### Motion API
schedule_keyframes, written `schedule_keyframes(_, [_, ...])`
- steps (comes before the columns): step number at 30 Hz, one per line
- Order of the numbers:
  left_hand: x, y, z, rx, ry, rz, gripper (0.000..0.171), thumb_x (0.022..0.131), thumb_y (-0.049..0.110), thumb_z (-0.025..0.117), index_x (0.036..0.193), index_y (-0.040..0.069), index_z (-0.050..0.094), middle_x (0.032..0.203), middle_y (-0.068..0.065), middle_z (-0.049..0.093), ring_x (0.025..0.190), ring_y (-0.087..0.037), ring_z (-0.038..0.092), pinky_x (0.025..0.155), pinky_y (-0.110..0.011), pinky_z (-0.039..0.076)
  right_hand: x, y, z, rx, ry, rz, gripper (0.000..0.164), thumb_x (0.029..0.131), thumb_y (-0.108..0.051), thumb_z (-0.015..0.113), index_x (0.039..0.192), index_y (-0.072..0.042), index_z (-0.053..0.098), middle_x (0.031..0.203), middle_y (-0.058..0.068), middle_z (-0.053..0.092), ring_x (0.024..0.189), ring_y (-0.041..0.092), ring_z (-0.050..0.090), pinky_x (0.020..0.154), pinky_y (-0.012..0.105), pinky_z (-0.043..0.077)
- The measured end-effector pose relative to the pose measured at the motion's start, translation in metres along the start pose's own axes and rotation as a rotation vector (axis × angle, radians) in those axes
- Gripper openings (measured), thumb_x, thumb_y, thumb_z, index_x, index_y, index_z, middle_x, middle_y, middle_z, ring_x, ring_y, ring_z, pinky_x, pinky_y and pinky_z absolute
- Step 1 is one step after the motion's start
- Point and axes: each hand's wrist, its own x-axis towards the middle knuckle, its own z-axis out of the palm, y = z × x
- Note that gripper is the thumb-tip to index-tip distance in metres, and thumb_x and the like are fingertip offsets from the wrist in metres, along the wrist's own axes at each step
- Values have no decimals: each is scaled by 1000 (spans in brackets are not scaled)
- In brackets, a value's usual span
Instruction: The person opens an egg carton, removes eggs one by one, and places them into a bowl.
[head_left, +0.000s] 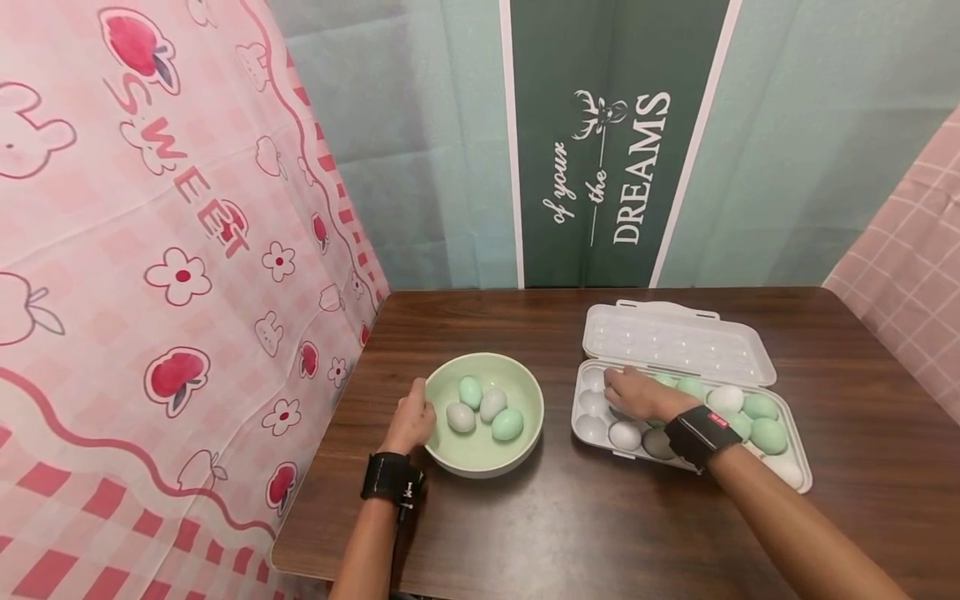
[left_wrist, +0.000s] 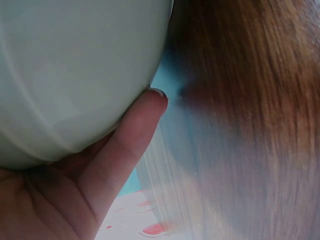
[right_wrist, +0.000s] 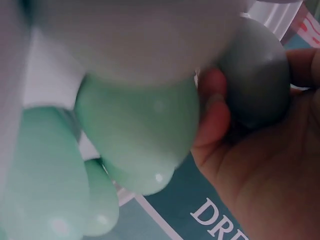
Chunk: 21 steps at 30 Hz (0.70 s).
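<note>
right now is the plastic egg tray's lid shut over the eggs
No, the head view shows the lid folded back behind the plastic egg tray, leaving the eggs uncovered.

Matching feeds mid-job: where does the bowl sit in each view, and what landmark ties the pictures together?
Head: the bowl is at lower centre, on the table.
Left wrist: the bowl fills the upper left, showing its outside.
Right wrist: not in it.
Shared landmark, head and left wrist only: the left hand gripping the bowl, at its left edge in the head view and lower left in the left wrist view.
</note>
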Motion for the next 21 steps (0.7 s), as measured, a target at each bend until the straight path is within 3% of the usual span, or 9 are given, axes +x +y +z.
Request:
schedule_keyframes(8, [0, 1, 2, -19, -20, -24, 44, 96, 5, 39, 140, 2, 35, 127, -28, 58, 95, -26, 61, 77, -40, 52, 5, -6, -2, -50, 133, 143, 27, 95, -27, 46, 77, -9, 56, 69, 5, 57, 65, 21, 53, 58, 37, 41])
schedule_keyframes(11, [-1, 1, 3, -22, -18, -19, 44, 95, 5, 39, 139, 2, 36, 126, -29, 58, 95, -26, 61, 77, -40, 52, 6, -12, -6, -67, 148, 227, 32, 89, -38, 52, 72, -10, 57, 67, 4, 57, 61, 21, 51, 52, 34, 36])
schedule_keyframes(14, [-1, 1, 2, -23, -16, -12, 44, 95, 4, 39, 139, 2, 36, 125, -29, 58, 94, -26, 61, 75, -40, 52, 10, -21, -8, -62, 162, 260, 30, 80, -38, 56, 68, -11, 55, 63, 4, 53, 59, 21, 49, 50, 32, 33])
schedule_keyframes(21, [-1, 0, 1, -14, -1, 6, 43, 95, 4, 39, 137, 2, 37, 124, -29, 59, 96, -28, 63, 78, -42, 52, 29, -48, -2, 72, 331, 159, 14, 73, -25, 59, 71, -11, 55, 63, 1, 54, 60, 18, 50, 53, 28, 36])
